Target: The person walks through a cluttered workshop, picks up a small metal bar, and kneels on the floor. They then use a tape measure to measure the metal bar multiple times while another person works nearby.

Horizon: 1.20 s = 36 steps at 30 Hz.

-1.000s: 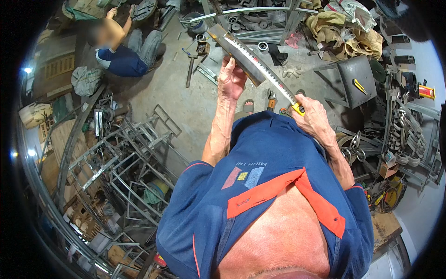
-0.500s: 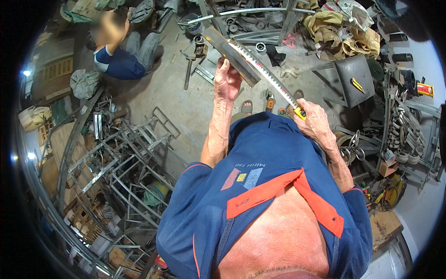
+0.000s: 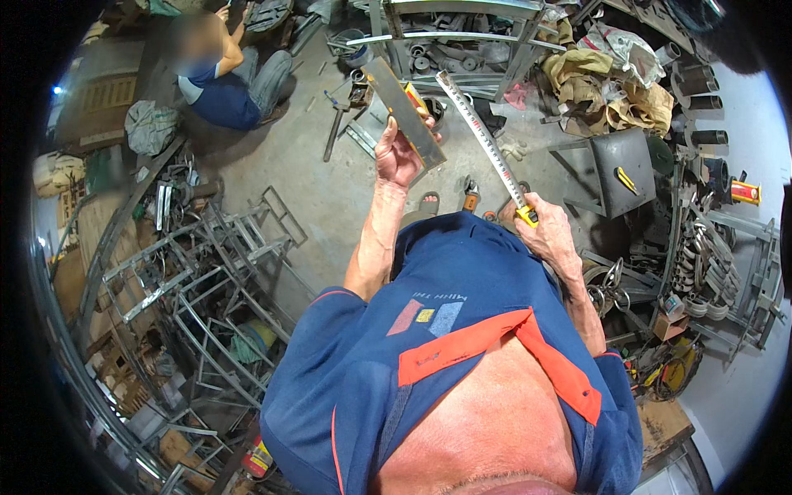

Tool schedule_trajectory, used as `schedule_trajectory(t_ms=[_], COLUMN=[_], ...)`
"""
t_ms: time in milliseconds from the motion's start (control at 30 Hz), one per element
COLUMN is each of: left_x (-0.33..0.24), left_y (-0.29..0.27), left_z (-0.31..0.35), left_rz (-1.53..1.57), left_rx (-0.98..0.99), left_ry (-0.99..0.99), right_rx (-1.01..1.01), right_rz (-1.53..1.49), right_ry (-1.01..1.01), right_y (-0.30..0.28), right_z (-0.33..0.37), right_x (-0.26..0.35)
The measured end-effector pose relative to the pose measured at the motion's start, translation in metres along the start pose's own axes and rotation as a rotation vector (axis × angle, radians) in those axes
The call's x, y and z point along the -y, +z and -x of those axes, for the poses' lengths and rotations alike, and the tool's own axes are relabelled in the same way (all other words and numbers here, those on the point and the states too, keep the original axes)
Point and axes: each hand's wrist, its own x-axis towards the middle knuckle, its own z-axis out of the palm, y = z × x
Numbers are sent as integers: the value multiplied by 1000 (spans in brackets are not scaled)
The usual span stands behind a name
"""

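My left hand is closed on a flat, dark steel bar with brownish edges, tilted with its far end to the left. Something yellow and red shows behind the bar near my fingertips; I cannot make out what it is. In my right hand is a yellow tape measure, gripped by its case. Its pale blade runs out far and to the left, bending slightly. The blade's free end stands apart from the bar, to its right.
A hammer and an orange power tool lie on the floor. To the right, a dark stool bears a yellow cutter knife. Welded metal frames crowd the left. Another person sits at the far left.
The tape blade has swung away from the bar to the right and now points more straight ahead. The bar has turned to a steeper slant in my left hand.
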Motion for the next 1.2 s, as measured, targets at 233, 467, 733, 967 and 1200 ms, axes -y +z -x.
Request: schedule_trajectory(t_ms=[233,467,733,967,1200], left_x=[-20,-37,-20,37,154], left_y=[-17,-46,-46,-40,-23], left_z=[22,55,50,1,-51], left_rz=[-414,-533,-601,-686,-876], left_rx=[-301,-281,-417,-429,-476], left_ry=[-56,-107,-232,-451,-763], right_rx=[60,16,-73,-195,-323], right_rz=[-274,-641,-975,-998,-901], right_ry=[24,341,645,826,941], right_y=[27,64,78,73,59], right_z=[2,11,32,46,41], right_x=[-41,-79,-124,-182,-343])
